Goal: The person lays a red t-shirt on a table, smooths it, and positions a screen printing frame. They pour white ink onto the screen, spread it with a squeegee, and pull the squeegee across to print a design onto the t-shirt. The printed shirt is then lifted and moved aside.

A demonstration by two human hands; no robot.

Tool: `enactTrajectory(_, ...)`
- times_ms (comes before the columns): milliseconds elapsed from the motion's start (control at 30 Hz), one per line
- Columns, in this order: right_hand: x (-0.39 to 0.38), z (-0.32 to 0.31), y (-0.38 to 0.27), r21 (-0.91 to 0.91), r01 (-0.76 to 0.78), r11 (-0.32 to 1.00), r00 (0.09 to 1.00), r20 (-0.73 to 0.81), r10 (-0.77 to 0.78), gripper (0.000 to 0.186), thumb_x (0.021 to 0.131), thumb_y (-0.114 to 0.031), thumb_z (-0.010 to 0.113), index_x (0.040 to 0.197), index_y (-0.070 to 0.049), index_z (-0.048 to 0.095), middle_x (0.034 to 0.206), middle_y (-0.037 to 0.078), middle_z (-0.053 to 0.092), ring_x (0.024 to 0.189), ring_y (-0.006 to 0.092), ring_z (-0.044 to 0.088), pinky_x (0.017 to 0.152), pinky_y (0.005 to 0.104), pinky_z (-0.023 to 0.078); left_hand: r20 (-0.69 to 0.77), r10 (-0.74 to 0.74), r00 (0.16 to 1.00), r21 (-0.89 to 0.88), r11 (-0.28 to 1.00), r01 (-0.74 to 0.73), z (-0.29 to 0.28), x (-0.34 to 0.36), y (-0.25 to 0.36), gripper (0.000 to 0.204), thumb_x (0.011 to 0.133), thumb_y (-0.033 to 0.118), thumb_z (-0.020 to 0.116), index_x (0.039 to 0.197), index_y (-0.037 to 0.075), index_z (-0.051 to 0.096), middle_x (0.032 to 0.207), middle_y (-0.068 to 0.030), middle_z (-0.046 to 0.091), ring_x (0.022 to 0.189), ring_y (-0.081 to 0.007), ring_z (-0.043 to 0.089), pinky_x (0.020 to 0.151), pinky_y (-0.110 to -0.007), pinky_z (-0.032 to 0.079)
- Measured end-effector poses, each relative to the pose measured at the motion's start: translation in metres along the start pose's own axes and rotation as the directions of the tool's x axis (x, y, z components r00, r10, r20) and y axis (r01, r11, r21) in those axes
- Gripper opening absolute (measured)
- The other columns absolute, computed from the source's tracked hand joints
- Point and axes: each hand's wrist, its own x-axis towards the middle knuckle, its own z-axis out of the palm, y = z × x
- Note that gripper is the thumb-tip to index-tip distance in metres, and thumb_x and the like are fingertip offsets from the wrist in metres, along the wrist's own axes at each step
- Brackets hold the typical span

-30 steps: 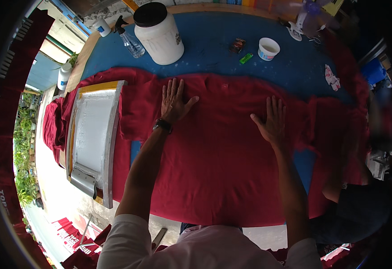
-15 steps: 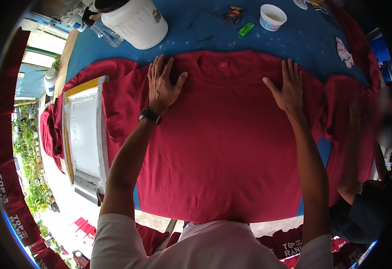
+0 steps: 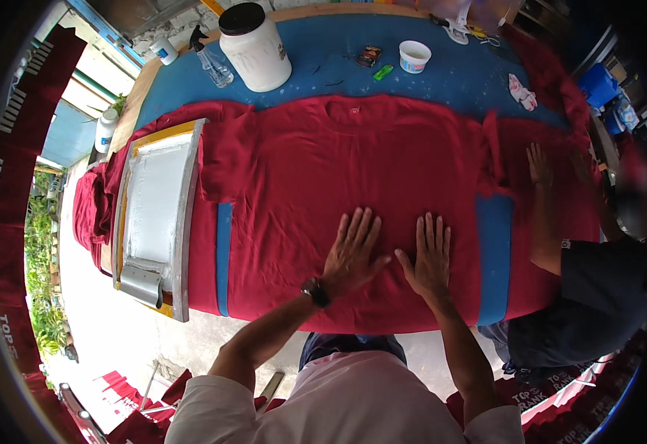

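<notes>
Red shirt [image 3: 360, 170]: spread front-up on blue table [image 3: 460, 78], collar [image 3: 353, 127] away from person, hem [image 3: 368, 329] nearest. Left hand [image 3: 351, 251]: palm down on lower front, fingers spread, nothing held. Right hand [image 3: 428, 259]: just beside it, flat, thumb out, likewise bare. Creases [image 3: 253, 226] show at shirt's left; from here, best smoothed, I judge, with light, even strokes outward, cloth unstretched. Screen frame [image 3: 190, 222]: close by left sleeve [image 3: 223, 166]; contact unclear; sleeve best left unsnagged.
</notes>
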Motion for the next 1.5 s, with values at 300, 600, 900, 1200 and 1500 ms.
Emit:
enactTrajectory(300,-0.2,-0.05,0.043,-0.036,-0.282,0.959,0.958,0.031,0.284,0.088,0.112,-0.056,0.052,0.17,0.007,0.031,0.178,0.029,0.028,0.169,0.0485,0.016,0.136,0.068,0.011,0.129,0.019,0.991,-0.013,1.0,-0.018,-0.02,-0.185,0.088,0.079,0.104,0.045,0.072,0.168,0.009,0.044,0.175,-0.0224,0.039,0.164,-0.0399,0.034,0.136,-0.06,0.022)
enactTrajectory(600,-0.142,-0.018,-0.001,0.238,0.041,0.97,0.998,-0.062,-0.027,0.088,0.113,-0.062,0.045,0.168,0.006,0.036,0.176,0.029,0.034,0.167,0.0471,0.024,0.136,0.0661,0.01,-0.249,-0.561,0.79,0.175,0.776,0.606,-0.046,-0.214,-0.023,0.098,0.107,0.069,0.052,0.173,0.0,0.03,0.18,-0.0296,0.026,0.168,-0.0489,0.019,0.132,-0.073,0.008)
enactTrajectory(900,-0.108,-0.008,0.061,0.044,-0.286,0.957,0.948,-0.129,0.29,0.094,0.107,-0.064,0.057,0.171,0.0,0.033,0.179,0.022,0.032,0.167,0.0422,0.026,0.136,0.0646,0.016,-0.135,-0.69,0.711,0.161,0.693,0.703,-0.088,-0.238,-0.079,0.11,0.1,0.083,0.051,0.177,0.008,0.025,0.183,-0.0296,0.016,0.169,-0.0501,0.011,0.129,-0.079,0.004)
enactTrajectory(1200,-0.042,-0.057,0.064,0.186,-0.769,0.611,0.639,0.222,0.736,0.141,0.068,-0.058,0.101,0.171,0.001,0.026,0.175,0.027,0.035,0.163,0.0512,0.029,0.132,0.0624,0.027,-0.151,-0.665,0.732,0.209,0.702,0.681,-0.085,-0.238,-0.081,0.107,0.102,0.079,0.053,0.177,0.007,0.025,0.181,-0.0317,0.018,0.168,-0.0521,0.013,0.128,-0.079,0.006)
enactTrajectory(1500,-0.02,-0.053,0.095,0.398,-0.692,0.602,0.719,0.308,0.623,0.112,0.071,-0.043,0.102,0.158,0.004,0.051,0.158,0.027,0.058,0.147,0.0376,0.058,0.123,0.0546,0.045,-0.18,-0.638,0.748,0.18,0.727,0.663,-0.083,-0.239,-0.077,0.109,0.101,0.077,0.057,0.175,0.003,0.026,0.18,-0.0341,0.018,0.167,-0.0539,0.014,0.128,-0.08,0.006)
